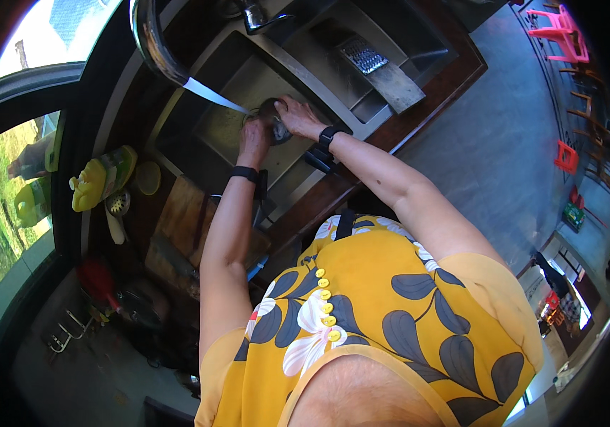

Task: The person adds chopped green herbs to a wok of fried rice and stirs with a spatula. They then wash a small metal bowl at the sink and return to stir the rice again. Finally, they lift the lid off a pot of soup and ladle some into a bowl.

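Note:
Both hands are over the basin of a stainless steel sink (214,125). A stream of water (217,96) runs from the curved faucet (161,53) down beside my left hand (255,140). My right hand (298,118) grips the rim of a dark, round, bowl-like vessel (281,131), with the thumb on top. My left hand touches the same vessel on its other side; its fingertips are partly hidden. What lies inside the vessel is too small to tell.
A metal grater (363,56) and a flat board (396,88) lie across the second basin. Left of the sink are a yellow detergent jug (103,179), a slotted ladle (118,204) and a wooden cutting board (179,211). Pink stools (561,33) stand far right.

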The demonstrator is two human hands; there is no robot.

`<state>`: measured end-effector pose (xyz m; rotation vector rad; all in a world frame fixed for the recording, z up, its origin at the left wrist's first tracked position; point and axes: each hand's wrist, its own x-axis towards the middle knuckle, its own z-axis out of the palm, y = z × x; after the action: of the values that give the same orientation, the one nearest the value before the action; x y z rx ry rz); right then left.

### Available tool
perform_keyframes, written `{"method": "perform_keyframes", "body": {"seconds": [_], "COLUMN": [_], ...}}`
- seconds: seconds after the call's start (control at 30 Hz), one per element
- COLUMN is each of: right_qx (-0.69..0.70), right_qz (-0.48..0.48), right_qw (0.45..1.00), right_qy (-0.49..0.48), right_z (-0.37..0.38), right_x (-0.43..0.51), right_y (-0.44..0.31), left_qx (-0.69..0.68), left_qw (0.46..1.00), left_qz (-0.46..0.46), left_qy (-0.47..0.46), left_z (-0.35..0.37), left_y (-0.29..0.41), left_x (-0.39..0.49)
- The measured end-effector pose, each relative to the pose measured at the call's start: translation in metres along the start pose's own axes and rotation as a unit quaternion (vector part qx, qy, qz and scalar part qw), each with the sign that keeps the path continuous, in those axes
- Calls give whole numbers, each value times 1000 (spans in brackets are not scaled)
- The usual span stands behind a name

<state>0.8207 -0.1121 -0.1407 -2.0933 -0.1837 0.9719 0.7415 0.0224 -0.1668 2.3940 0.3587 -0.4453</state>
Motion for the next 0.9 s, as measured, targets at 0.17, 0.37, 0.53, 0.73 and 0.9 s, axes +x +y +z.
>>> {"method": "perform_keyframes", "body": {"seconds": [0.17, 0.37, 0.53, 0.73, 0.9], "right_qx": [148, -41, 101, -41, 73], "right_qz": [89, -55, 57, -32, 54], "right_qw": [982, 997, 991, 999, 990], "right_qy": [-71, -27, -60, 18, -106], "right_z": [11, 21, 25, 10, 26], "right_x": [-4, 10, 4, 4, -4], "right_y": [7, 16, 4, 2, 1], "left_qx": [-253, 127, -213, 57, -108], "left_qw": [967, 991, 972, 993, 982], "left_qz": [-12, 32, -68, -4, -35], "left_qy": [33, -39, 65, -107, 151], "left_z": [3, -5, -1, -5, 5], "left_y": [-3, -11, -10, -14, -20], "left_x": [-2, -10, -3, -13, -9]}}
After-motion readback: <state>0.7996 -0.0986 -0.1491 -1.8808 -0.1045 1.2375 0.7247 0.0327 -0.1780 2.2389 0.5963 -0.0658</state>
